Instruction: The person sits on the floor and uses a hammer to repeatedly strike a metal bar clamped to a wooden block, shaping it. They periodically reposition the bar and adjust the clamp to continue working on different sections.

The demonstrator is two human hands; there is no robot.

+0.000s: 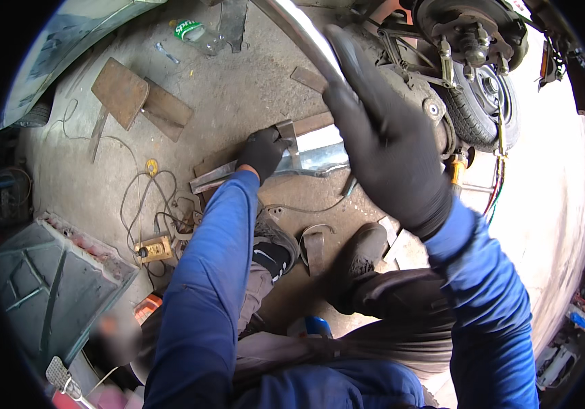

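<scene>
My left hand (263, 154), in a black glove, is closed round a short flat metal piece (288, 139) standing against a bent sheet-metal panel (318, 158). That panel lies low on the floor, partly hidden behind my right arm's glove. Raised close to the view, my gloved right hand (395, 150) has a long shiny metal bar (299, 31) between thumb and fingers. The bar slants up to the top edge, where its far end is cut off. What the palm covers cannot be seen.
Rusty plates (121, 93) and a plastic bottle (200, 35) lie at the far left. Cables run to a yellow socket box (154, 249). A wheel (487, 102) and brake disc (473, 41) are at the far right. My shoe (367, 249) stands near a curved metal strip (314, 252).
</scene>
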